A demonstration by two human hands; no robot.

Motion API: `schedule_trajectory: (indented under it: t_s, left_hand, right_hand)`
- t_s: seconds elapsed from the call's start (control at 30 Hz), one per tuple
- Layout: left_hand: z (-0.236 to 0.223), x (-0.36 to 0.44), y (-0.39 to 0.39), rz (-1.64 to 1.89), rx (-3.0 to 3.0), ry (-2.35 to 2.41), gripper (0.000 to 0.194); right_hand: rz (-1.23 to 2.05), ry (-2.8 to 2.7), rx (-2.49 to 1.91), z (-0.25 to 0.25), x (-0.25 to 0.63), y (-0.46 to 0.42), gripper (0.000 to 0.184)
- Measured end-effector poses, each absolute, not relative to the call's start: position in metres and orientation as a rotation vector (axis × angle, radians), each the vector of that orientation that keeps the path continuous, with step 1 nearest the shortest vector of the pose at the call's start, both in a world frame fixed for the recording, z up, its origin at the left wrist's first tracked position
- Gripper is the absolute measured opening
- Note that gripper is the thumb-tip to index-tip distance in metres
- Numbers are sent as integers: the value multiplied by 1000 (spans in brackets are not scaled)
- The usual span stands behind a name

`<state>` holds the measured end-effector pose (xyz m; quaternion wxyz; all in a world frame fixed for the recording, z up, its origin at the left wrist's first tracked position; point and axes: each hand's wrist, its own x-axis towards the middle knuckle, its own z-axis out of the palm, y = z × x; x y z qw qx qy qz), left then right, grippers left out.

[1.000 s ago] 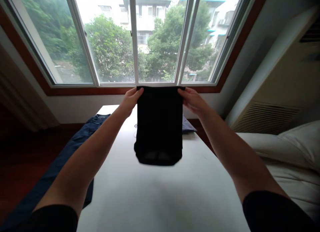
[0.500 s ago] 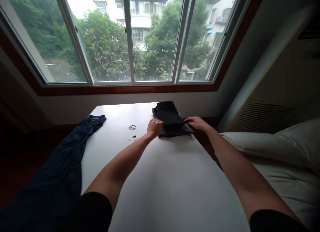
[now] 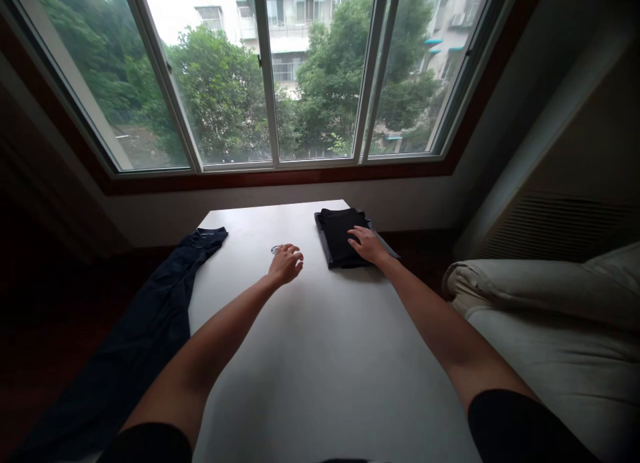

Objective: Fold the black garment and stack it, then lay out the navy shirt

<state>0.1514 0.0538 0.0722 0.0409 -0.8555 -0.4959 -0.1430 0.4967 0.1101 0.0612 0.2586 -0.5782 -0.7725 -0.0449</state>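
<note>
A folded black garment [image 3: 340,240] lies flat on top of a slightly larger dark grey folded piece [image 3: 323,240] at the far right of the table. My right hand [image 3: 369,244] rests on the black garment's right side, fingers stretched out. Over the table to the left of the stack is my left hand [image 3: 287,263], fingers apart and holding nothing. It partly covers a small round mark [image 3: 275,250] on the tabletop. Dark blue trousers [image 3: 165,310] hang over the table's left edge, their waistband on the far left corner.
The white table [image 3: 300,356] reaches toward a window [image 3: 275,163] with a red-brown frame. A pale sofa [image 3: 555,316] stands close on the right. Behind it is a slatted vent panel [image 3: 560,226].
Both hands have let go of the black garment's near edge, which now lies flat. My left hand has moved left, off the stack; my right hand has come onto the garment.
</note>
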Motion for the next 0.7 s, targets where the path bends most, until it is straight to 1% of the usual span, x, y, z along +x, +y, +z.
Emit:
schedule_trajectory:
  t_s: [0.07,0.13,0.27,0.37,0.5,0.6,0.7]
  left_hand:
    - [74,104,54,-358,-2507,-1691,23]
    - [76,54,50,-309,-2371,-1867,24]
    - [79,-41,27,-258,-1960,-2262,33]
    - [77,-89,7,-246,-1641,-2507,40]
    - [67,-103,-4,-253,-1516,-2655,35]
    - [57,-84,-3,-300,-1619,-2628,29]
    - [49,-57,-4,-363,-1722,-2570,28]
  right_hand:
    - [-128,-2113,-1705,43,477,106,51]
    - [-177,-2078,-1822,23,461,99,55]
    - [-273,-1963,-1872,0,447,86,54]
    - [-282,-1917,-1859,-4,443,82,54]
    - [-254,-1897,-1829,-4,439,79,53]
    - [-253,-1853,-1812,-4,436,77,50]
    - [-260,-1781,-1780,-6,438,79,46]
